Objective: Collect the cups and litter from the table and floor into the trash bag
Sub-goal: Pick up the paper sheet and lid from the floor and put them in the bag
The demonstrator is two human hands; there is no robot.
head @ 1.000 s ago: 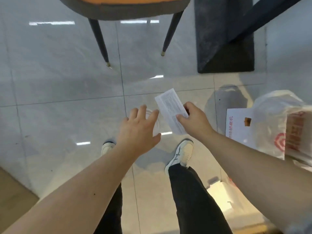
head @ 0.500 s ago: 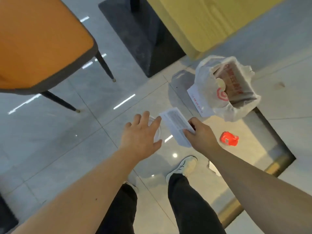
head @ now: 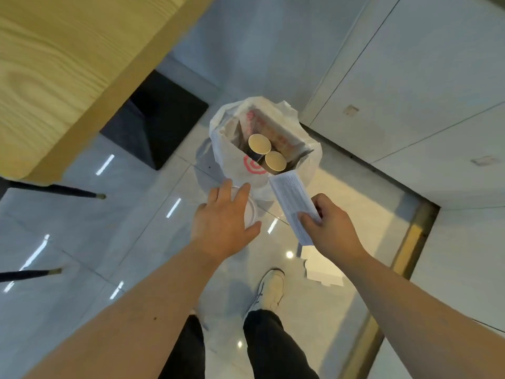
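A white plastic trash bag (head: 232, 149) with a red logo stands open on the floor just ahead of my hands. Two paper cups (head: 259, 143) lie inside it beside a printed box. My left hand (head: 222, 222) grips a clear plastic lid (head: 252, 212) from above, a short way in front of the bag's near side. My right hand (head: 332, 225) pinches a printed white paper slip (head: 291, 199), whose far end reaches the bag's near rim. A white paper piece (head: 322, 270) lies on the floor under my right forearm.
A light wooden table (head: 68, 64) fills the upper left, with its dark base (head: 164, 119) on the floor beside the bag. Two dark chair legs (head: 54, 191) stick in from the left. A brass floor strip (head: 410, 242) runs along the right. My shoe (head: 270, 291) is below.
My view has swung toward the bag, which now sits directly ahead of both hands. The hands keep the lid and paper slip and have come close to the bag's opening.
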